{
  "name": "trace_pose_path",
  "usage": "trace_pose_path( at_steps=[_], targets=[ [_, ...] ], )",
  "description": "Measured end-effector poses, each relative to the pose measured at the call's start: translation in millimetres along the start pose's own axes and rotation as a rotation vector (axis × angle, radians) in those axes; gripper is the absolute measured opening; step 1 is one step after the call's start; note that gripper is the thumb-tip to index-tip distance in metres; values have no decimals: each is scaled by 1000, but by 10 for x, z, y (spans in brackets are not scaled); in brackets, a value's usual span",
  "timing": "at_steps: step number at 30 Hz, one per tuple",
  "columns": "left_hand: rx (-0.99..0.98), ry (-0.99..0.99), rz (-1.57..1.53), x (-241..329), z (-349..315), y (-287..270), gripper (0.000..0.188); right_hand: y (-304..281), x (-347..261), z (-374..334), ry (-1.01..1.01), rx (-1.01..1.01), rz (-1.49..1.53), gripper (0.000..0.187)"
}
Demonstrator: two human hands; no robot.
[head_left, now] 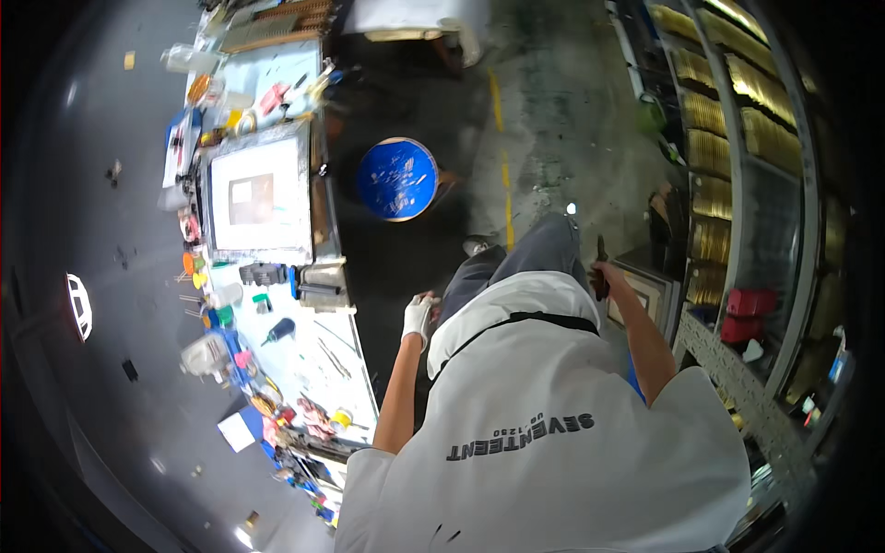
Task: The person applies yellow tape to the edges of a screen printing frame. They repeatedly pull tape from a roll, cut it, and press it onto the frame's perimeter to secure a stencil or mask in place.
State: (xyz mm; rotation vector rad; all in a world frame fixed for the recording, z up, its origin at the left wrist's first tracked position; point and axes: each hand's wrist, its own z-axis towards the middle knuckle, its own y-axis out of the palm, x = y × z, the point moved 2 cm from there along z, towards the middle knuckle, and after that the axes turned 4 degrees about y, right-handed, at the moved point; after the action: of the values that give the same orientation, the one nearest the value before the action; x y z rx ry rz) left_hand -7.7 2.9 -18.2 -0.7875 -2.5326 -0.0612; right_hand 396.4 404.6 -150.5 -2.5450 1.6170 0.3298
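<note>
Your R hand (608,276), ctr-right: grasping dk slim tool (601,249), keep clear of framed panel (647,297); gloved L hand (418,318), ctr: grip can't tell.

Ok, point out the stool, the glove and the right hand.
Stool (397,179), head view: middle of its blue top.
Glove (417,319), head view: its white middle.
Right hand (611,274), head view: middle of the hand.

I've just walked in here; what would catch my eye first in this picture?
Probably the round blue top, flecked with pale marks, standing out against the dark floor near the upper middle. Next, the brightly lit, cluttered workbench down the left and the rows of golden things on the right-hand shelves. Lower down, the left hand wears a white glove, while the bare right hand holds a slim dark object.
</note>
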Motion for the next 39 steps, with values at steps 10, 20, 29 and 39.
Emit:
trace_pose_path(
  at_steps=[10, 20, 29, 39],
  targets=[
    [125, -14, -401, 654, 832, -412, 23, 3824, -2504, -926, -377, -123, -674, 24],
    [409, 19, -876, 1746, 1066, -785, 40, 7980, -4090, -562, -1314, -458, -1336, 51],
    [696, 211, -1471, 1792, 536, -1691, 63, 10415, -4483, 41, -1956, -580, -1936, 55],
    [817, 472, -1123, 1651, 992, -2018, 50, 10343, -4195, -358, -1753, -862, -1466, 42]
  ],
)
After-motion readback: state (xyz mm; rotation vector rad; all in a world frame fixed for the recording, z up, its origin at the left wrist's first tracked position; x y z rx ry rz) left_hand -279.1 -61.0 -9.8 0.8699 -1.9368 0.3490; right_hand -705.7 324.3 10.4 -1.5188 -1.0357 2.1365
